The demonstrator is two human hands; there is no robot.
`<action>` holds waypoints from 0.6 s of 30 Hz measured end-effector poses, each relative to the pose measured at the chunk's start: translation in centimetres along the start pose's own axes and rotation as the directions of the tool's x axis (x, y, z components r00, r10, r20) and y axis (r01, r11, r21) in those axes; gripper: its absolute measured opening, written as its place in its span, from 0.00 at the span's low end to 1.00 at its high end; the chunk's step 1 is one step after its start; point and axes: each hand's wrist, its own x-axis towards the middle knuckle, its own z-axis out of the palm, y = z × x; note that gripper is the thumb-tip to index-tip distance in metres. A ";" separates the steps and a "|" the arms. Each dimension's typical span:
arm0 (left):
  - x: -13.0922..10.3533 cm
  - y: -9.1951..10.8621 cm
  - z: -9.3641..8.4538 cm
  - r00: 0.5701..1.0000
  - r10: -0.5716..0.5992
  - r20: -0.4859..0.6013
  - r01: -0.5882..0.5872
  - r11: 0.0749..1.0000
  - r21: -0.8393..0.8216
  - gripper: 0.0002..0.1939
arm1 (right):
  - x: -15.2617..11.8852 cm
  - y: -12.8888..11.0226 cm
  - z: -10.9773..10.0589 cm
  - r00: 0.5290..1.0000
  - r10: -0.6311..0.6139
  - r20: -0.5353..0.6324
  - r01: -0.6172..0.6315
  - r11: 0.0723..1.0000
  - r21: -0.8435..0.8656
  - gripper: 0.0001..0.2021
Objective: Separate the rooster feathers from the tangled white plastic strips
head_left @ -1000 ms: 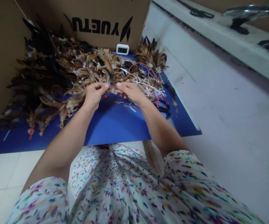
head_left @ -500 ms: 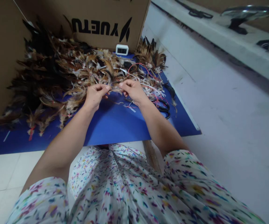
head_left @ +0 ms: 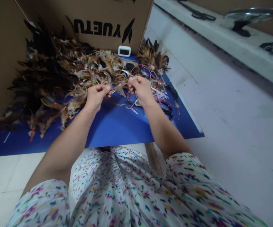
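Note:
Over the front of a heap of brown and black feathers [head_left: 79, 72], my left hand [head_left: 98, 96] pinches the base of a small feather [head_left: 109, 74] that points upward. My right hand [head_left: 141, 90] is to its right, thumb and forefinger pressed together on something too small to make out. A gap of about a hand's width separates the two. White and red strings [head_left: 159, 91] lie tangled beside my right wrist. Black-handled scissors [head_left: 168, 108] rest on the blue board [head_left: 122, 129], partly hidden by my right forearm.
A cardboard box [head_left: 98, 12] stands behind the heap, with a small white digital clock [head_left: 124, 51] before it. More feathers [head_left: 153, 56] are bunched at the back right. A pale wall and ledge [head_left: 221, 34] run along the right.
My right hand has moved right and slightly up, away from my left hand, widening the space between them. My left hand has barely moved.

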 end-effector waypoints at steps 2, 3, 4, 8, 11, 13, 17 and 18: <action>0.1 0.0 0.0 1.000 0.001 -0.005 -0.001 1.000 -0.006 0.08 | 0.0 0.0 0.0 1.000 0.005 -0.015 -0.005 1.000 0.003 0.18; 0.1 -0.1 0.0 1.000 -0.001 -0.010 0.001 1.000 -0.009 0.07 | 0.1 0.0 0.0 1.000 0.005 -0.021 -0.005 1.000 0.001 0.17; 0.1 -0.1 0.0 1.000 -0.005 -0.016 0.004 1.000 -0.011 0.07 | 0.1 0.1 0.0 1.000 0.003 -0.027 -0.003 1.000 -0.002 0.17; 0.1 0.0 0.0 0.999 -0.029 -0.028 0.028 0.999 -0.021 0.08 | 0.2 0.3 -0.1 0.999 -0.021 -0.045 0.019 0.999 -0.029 0.19; 0.2 0.0 -0.1 0.999 -0.034 -0.032 0.033 0.999 -0.020 0.09 | 0.2 0.5 -0.3 0.998 -0.047 -0.045 0.044 0.997 -0.070 0.19; 0.2 -0.1 -0.2 1.000 -0.018 -0.024 0.018 1.000 -0.006 0.09 | 0.2 0.5 -0.4 0.993 -0.110 -0.031 0.106 0.989 -0.108 0.19; 0.3 -0.2 -0.4 1.000 0.025 0.018 -0.026 0.999 0.033 0.10 | -0.2 0.2 -0.2 0.978 -0.186 0.093 0.198 0.969 -0.145 0.22; 0.3 -0.2 -0.4 0.999 0.032 0.024 -0.033 0.999 0.042 0.10 | -0.3 0.1 -0.1 0.977 -0.166 0.135 0.185 0.971 -0.149 0.24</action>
